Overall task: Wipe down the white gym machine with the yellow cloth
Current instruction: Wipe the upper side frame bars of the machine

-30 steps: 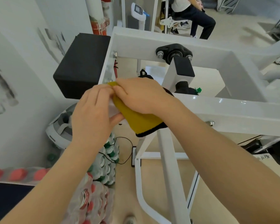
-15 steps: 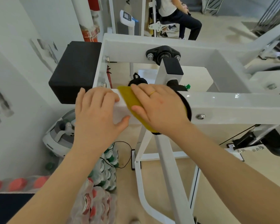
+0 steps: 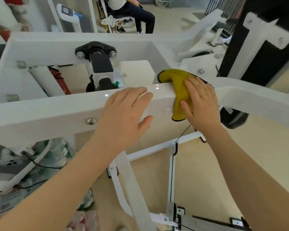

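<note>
Yellow cloth [image 3: 180,95] draped over top edge of near white beam [image 3: 57,112], right of middle. Your right hand [image 3: 200,104] presses it flat, fingers straight. Left hand [image 3: 125,114] rests beside on beam, fingers relaxed, gripping nothing. Keep palm pressure even; cover top and front face; brace with left.

A gym floor is shown; the view is filled by the welded beams of a white gym machine [image 3: 57,107], bolted through a black pivot bracket [image 3: 95,50]; more white frames [image 3: 205,22] are seen further back, where a person [image 3: 133,12] is seated (on another station); pale flooring [image 3: 198,172] is laid throughout.
</note>
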